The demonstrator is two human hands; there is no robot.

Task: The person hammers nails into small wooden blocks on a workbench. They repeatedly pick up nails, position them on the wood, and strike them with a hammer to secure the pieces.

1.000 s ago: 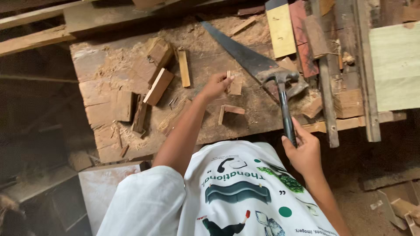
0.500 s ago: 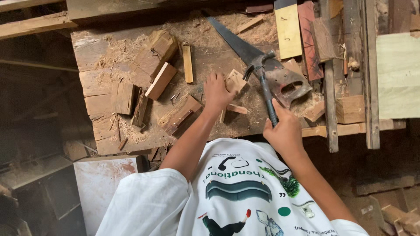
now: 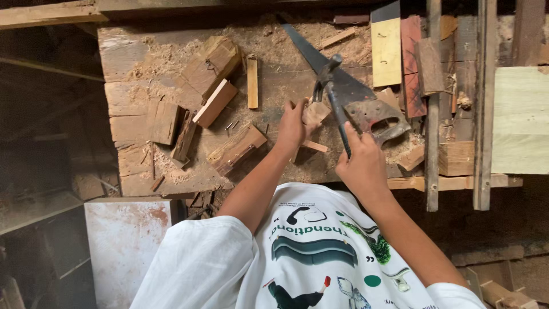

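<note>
Right now my right hand (image 3: 361, 166) is wrapped tight around the handle of a hammer (image 3: 334, 97), its head raised over a small wood block (image 3: 314, 112) that my left hand (image 3: 291, 125) pinches on the sawdusty workbench (image 3: 131, 57), beside the handsaw (image 3: 366, 106).

The right hand (image 3: 360, 166) grips a claw hammer (image 3: 334, 97), its head raised toward twelve o'clock above the small wood block (image 3: 313, 113) that the left hand (image 3: 291, 126) steadies on the sawdust-strewn workbench (image 3: 131, 57). A handsaw (image 3: 349, 94) lies just beside, at two o'clock of the block. Offcuts (image 3: 214, 103) sit at nine o'clock.
</note>
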